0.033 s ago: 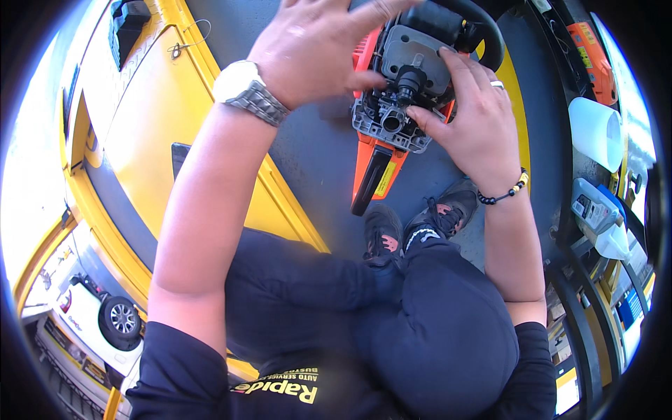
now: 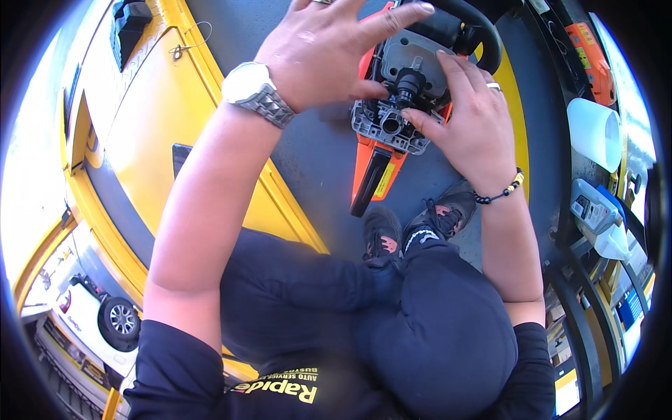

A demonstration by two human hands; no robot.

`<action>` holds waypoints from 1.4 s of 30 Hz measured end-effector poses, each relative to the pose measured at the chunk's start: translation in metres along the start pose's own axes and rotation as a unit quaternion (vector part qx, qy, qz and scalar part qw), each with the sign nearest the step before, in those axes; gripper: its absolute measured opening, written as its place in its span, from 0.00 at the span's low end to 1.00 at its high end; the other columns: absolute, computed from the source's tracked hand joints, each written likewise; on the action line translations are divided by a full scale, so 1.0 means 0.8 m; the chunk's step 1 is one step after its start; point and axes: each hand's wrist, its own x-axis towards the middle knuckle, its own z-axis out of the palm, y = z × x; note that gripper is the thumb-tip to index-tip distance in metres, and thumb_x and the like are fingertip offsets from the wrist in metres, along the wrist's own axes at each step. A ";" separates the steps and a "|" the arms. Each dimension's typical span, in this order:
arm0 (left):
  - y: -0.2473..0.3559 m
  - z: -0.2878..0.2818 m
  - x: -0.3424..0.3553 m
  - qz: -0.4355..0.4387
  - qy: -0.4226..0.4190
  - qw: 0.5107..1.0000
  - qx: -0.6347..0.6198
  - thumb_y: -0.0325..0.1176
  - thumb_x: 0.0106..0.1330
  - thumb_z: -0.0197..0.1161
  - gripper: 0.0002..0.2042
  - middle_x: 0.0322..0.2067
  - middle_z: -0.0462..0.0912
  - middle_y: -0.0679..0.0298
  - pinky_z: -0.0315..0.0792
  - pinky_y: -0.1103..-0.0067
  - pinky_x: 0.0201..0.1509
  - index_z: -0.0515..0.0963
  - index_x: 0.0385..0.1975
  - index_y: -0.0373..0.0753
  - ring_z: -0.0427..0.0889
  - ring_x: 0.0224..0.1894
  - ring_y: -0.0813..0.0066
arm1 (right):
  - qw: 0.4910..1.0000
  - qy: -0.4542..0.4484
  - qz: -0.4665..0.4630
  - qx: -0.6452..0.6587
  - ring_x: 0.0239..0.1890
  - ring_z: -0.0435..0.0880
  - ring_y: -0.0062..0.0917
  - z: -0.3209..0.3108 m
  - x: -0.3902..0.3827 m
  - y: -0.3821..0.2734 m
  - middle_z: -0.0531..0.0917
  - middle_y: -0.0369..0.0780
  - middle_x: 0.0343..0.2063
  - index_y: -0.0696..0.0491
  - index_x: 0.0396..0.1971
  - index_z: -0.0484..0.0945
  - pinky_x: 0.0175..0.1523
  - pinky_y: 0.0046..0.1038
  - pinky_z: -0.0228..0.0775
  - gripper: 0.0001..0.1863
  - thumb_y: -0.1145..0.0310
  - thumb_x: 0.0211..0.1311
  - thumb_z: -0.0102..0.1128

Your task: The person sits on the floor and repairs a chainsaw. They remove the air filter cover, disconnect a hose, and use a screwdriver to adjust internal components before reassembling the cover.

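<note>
An orange chainsaw point(image 2: 378, 150) with its top cover off stands on the dark floor, black rear handle toward me. Between my hands are its grey metal plate point(image 2: 414, 59), a ribbed black rubber boot point(image 2: 409, 84) and a round metal opening point(image 2: 392, 124). My left hand point(image 2: 322, 52), with a watch on its wrist, reaches over the saw's left side, fingers spread and thumb tip near the boot. My right hand point(image 2: 476, 115) lies at the saw's right side, fingers stretched over the plate's edge, thumb beside the metal opening. Whether either thumb presses on a part is unclear.
My shoes point(image 2: 382, 234) are just behind the saw. A yellow panel point(image 2: 168, 105) runs along the left. Along the right are an orange case point(image 2: 593, 63), a white container point(image 2: 595, 133) and a grey-blue bottle point(image 2: 595, 206). A white vehicle point(image 2: 98, 322) shows at lower left.
My left hand has shifted slightly right and down. My right hand has moved a little left, its thumb closer to the boot.
</note>
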 end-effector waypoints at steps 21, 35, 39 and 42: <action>0.014 0.023 0.029 -0.008 -0.049 0.996 0.078 0.55 0.39 0.81 0.63 0.72 0.48 0.33 0.50 0.44 0.77 0.49 0.79 0.61 0.50 0.74 0.26 | 0.997 0.049 0.004 0.058 0.53 0.82 0.44 0.026 -0.012 0.006 0.78 0.49 0.54 0.59 0.58 0.77 0.58 0.40 0.75 0.34 0.59 0.52 0.77; -0.012 0.003 0.058 -0.022 -0.058 0.998 -0.031 0.54 0.45 0.81 0.57 0.65 0.64 0.42 0.61 0.53 0.73 0.55 0.77 0.51 0.64 0.69 0.39 | 0.984 0.077 0.031 0.160 0.42 0.85 0.44 0.008 -0.023 0.009 0.80 0.49 0.47 0.58 0.51 0.79 0.45 0.36 0.79 0.26 0.62 0.54 0.76; -0.049 -0.013 0.101 -0.034 -0.107 0.992 -0.055 0.50 0.52 0.79 0.32 0.53 0.76 0.49 0.71 0.62 0.61 0.80 0.55 0.41 0.76 0.56 0.50 | 0.949 0.066 0.045 0.305 0.30 0.81 0.40 0.025 -0.115 0.009 0.79 0.44 0.27 0.56 0.26 0.77 0.36 0.34 0.74 0.16 0.63 0.56 0.75; -0.056 -0.004 0.134 0.021 -0.149 0.985 -0.082 0.56 0.52 0.79 0.31 0.33 0.87 0.56 0.79 0.72 0.43 0.84 0.46 0.36 0.86 0.34 0.63 | 0.789 -0.315 0.201 0.487 0.49 0.86 0.40 0.084 -0.158 0.009 0.86 0.51 0.46 0.62 0.49 0.81 0.54 0.35 0.78 0.30 0.50 0.59 0.74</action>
